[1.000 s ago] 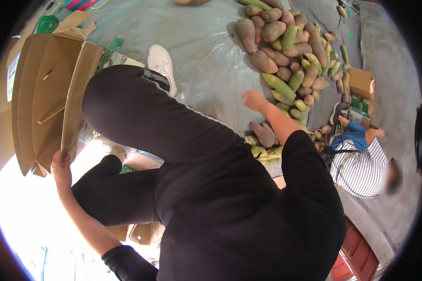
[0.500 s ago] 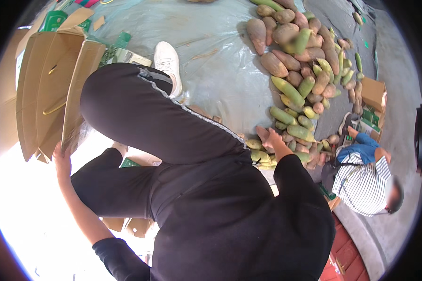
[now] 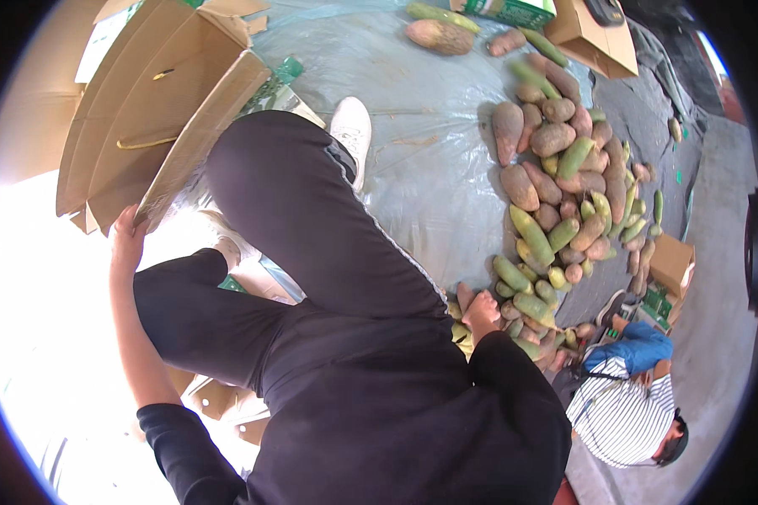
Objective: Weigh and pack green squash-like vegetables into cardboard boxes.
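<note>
At the left, my left hand (image 3: 128,238) grips the lower corner of an open, tilted cardboard box (image 3: 173,101). Its fingers are closed on the edge of the flap. Two thin yellowish strips lie on the cardboard. On the right, my right hand (image 3: 482,311) is closed around a reddish root vegetable (image 3: 465,295), whose end shows past the fingers. This hand is at the near left edge of a long heap of green and reddish-brown root vegetables (image 3: 556,202), on plastic sheeting (image 3: 421,185).
A person in a striped shirt (image 3: 619,412) crouches at the right, near a cardboard carton (image 3: 672,265). Another carton (image 3: 594,38) and a green box (image 3: 514,8) stand at the far side. My white shoe (image 3: 351,139) rests on the sheeting beside the tilted box.
The view has swung, so the far cartons now show and the tilted box appears higher and farther right. Both hands keep their holds. The other person leans lower in the picture.
</note>
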`<state>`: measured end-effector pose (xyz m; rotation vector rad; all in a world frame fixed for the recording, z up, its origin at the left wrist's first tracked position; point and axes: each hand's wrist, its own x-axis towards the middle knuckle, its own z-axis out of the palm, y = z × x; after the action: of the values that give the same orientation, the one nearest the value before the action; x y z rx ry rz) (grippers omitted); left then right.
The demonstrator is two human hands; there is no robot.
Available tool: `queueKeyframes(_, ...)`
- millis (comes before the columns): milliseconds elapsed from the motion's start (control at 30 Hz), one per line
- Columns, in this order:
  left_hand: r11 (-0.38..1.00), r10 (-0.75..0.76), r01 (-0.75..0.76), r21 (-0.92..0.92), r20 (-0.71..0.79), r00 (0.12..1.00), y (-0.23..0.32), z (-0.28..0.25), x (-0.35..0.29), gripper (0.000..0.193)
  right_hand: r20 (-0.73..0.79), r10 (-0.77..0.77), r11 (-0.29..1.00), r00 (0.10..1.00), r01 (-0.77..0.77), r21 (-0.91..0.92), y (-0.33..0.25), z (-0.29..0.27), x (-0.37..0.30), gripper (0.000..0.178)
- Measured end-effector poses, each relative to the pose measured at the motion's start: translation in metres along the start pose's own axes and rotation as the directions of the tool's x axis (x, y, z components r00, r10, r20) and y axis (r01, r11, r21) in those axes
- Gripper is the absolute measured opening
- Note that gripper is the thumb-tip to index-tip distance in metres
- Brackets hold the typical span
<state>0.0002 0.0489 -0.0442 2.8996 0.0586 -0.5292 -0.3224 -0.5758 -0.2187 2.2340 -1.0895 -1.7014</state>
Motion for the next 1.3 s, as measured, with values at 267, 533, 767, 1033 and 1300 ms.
queueKeyframes(267, 0.997, -0.077, 0.076, -0.026, -0.029, 0.997, 0.008, 0.002, -0.009, 0.039, 0.066, -0.134, 0.991, 0.989, 0.135, -0.001, -0.023, -0.03, 0.004, 0.072)
queueKeyframes(533, 0.994, 0.107, -0.11, -0.027, -0.093, 0.99, 0.047, -0.007, -0.006, 0.022, -0.549, -0.429, 0.637, 0.717, 0.671, 0.379, -0.071, -0.131, 0.048, 0.073)
queueKeyframes(767, 0.994, 0.078, -0.07, 0.083, -0.093, 0.993, 0.062, -0.019, -0.017, 0.017, -0.793, -0.525, -0.005, 0.309, 0.931, 0.365, -0.144, -0.348, -0.093, 0.066)
queueKeyframes(1033, 0.997, 0.03, -0.029, 0.07, -0.012, 0.999, 0.069, -0.033, -0.013, 0.016, -0.773, -0.559, -0.298, -0.3, 0.943, -0.151, -0.223, -0.446, -0.287, 0.07)
queueKeyframes(1300, 0.997, 0.006, -0.007, 0.079, 0.014, 1.0, 0.066, -0.038, -0.013, 0.019, -0.29, -0.771, -0.304, -0.566, 0.729, -0.613, -0.357, -0.426, -0.335, 0.058)
